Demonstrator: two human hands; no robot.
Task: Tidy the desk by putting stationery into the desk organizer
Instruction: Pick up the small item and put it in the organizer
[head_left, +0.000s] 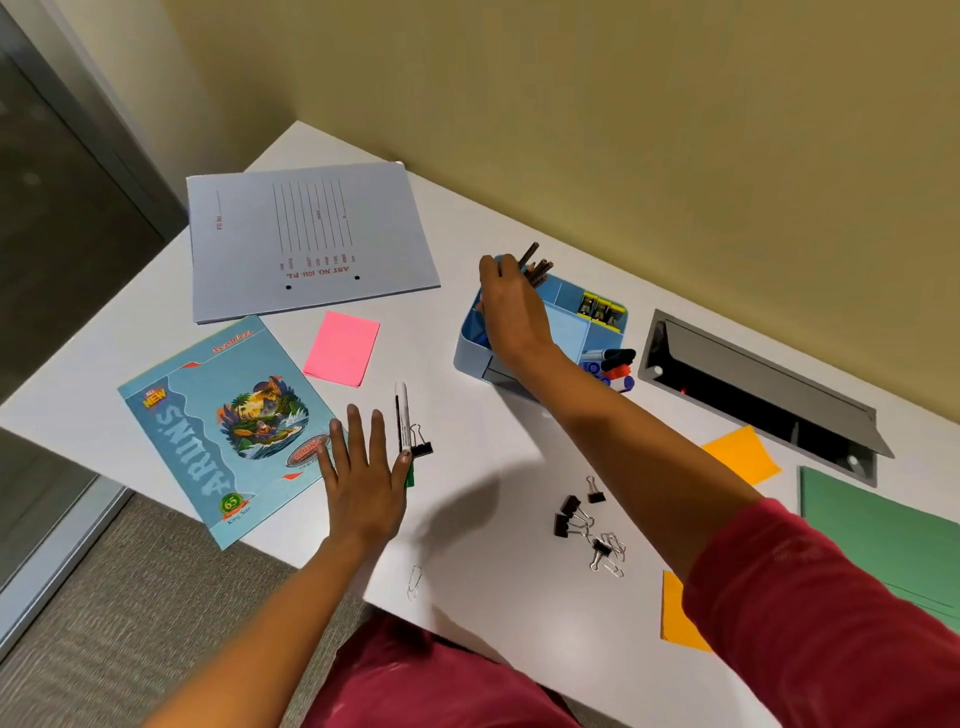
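- Organizer (469, 340): pencils (537, 266) stand in its far corner and staples (601, 310) are already in.
- Right hand (511, 309): over the organizer, fingers curled on the pencils.
- Left hand (363, 470): spread flat on the desk (493, 447), nearer than the organizer, thumb touching a marker (401, 415).
- Seemingly left to stow: marker, clips (570, 512), pink notes (343, 348).

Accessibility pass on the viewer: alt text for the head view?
A person's right hand reaches over a blue desk organizer, fingers at the pencils standing in it; the left hand lies flat on the white desk beside a white marker. Binder clips, sticky notes and folders lie scattered around.
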